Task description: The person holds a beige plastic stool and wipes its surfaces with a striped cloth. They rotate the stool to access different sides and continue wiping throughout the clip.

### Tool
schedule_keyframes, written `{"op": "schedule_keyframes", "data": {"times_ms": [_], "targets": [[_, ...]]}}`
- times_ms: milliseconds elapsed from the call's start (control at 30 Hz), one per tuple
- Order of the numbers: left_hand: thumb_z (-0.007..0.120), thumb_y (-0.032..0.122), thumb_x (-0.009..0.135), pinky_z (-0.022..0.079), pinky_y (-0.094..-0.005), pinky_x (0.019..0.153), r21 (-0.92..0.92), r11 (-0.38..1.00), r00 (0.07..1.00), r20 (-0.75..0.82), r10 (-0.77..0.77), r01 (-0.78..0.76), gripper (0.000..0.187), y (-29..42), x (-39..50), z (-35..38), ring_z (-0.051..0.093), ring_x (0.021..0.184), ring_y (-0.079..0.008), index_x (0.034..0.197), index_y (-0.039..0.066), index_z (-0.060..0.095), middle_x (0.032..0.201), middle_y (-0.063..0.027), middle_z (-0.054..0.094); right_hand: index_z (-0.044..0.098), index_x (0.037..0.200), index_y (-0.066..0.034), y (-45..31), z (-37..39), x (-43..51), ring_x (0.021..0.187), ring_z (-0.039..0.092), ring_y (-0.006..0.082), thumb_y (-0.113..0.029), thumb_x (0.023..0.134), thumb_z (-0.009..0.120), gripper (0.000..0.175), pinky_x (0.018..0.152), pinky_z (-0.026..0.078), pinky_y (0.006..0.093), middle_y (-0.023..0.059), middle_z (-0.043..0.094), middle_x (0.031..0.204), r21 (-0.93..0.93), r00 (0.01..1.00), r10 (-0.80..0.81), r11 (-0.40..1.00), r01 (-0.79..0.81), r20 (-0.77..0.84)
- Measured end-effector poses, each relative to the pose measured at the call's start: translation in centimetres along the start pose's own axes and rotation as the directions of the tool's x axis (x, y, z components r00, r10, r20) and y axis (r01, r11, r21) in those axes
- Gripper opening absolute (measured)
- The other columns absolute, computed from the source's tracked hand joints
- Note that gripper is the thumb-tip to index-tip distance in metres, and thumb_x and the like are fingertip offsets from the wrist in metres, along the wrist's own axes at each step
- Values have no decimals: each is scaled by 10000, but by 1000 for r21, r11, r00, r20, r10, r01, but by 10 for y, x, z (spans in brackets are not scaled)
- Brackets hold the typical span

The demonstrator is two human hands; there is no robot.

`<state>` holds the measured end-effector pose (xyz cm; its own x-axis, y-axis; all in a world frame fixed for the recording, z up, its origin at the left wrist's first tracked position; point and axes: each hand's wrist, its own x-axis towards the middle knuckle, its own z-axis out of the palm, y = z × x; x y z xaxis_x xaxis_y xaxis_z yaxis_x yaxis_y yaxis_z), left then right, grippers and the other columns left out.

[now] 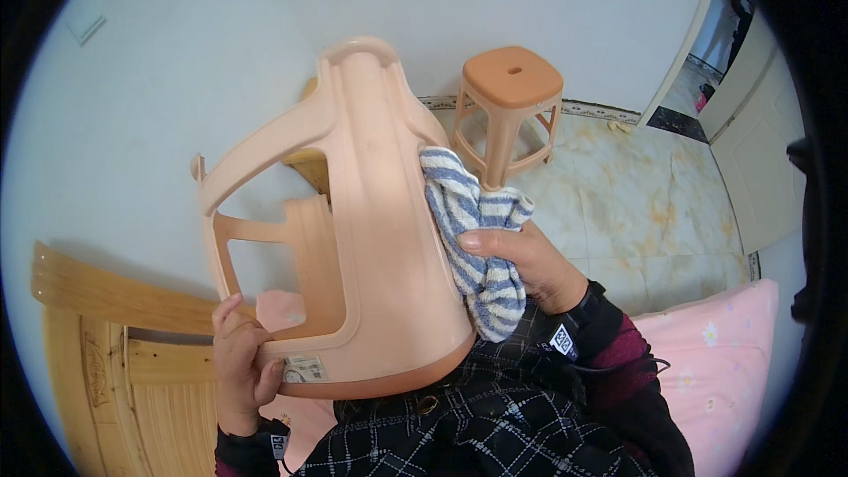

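Observation:
A pale peach plastic stool [381, 232] lies tilted across my lap, its legs pointing away from me and its orange-brown seat edge towards my body. My left hand [242, 358] grips the stool's frame at the lower left, beside a small label that bears writing. In my right hand [530, 262] is a blue-and-white striped towel [487, 278], bunched up and pressed along the right side of the stool's near leg. The thumb lies on top of the cloth; the other fingers are mostly hidden behind it.
Another stool [513, 83] stands upright on the marbled tile floor [616, 212] near the wall. A wooden headboard [159, 358] is at the lower left. Pink flowered bedding [709, 351] lies to the right. A white door [755, 159] stands ajar; a person [739, 26] appears beyond it.

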<state>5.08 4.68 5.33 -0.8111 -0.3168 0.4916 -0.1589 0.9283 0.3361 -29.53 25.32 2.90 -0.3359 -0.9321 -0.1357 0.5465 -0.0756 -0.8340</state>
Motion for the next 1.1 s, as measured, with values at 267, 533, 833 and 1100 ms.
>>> {"op": "schedule_keyframes", "data": {"times_ms": [267,533,833,1100], "targets": [[544,575,1102,502,-346,900,-297,932,978,58,-199,207,691,36,39,12,613,897,-174,1474,-7,521,854,-69,582,590,1488,-5,-32,30,1,1128,660,117,-130,938,840,617,1003,552,314,30,708,1295,-114,980,-177,976,187,87],[689,138,1046,480,-292,683,-367,815,893,221,-392,449,471,78,98,18,609,699,-139,1458,-11,518,784,-69,672,630,1367,-8,-41,37,-15,1060,681,160,-167,885,872,562,897,569,353,84,696,1270,-449,961,-209,852,269,179],[720,171,1045,547,-328,712,-358,894,963,100,-249,269,445,70,107,48,753,793,-231,1389,-31,524,886,-119,793,716,1349,-64,-21,65,-25,1077,690,445,-307,797,895,629,886,592,461,259,611,1377,-802,589,-585,-198,564,558],[714,131,1054,578,-292,817,-532,645,836,317,-449,548,463,75,90,29,770,924,-173,1411,-27,465,1059,-180,811,741,1152,-88,-72,69,79,1028,674,414,-151,791,808,373,826,591,496,211,659,1181,-865,522,-703,-289,411,483]]}}
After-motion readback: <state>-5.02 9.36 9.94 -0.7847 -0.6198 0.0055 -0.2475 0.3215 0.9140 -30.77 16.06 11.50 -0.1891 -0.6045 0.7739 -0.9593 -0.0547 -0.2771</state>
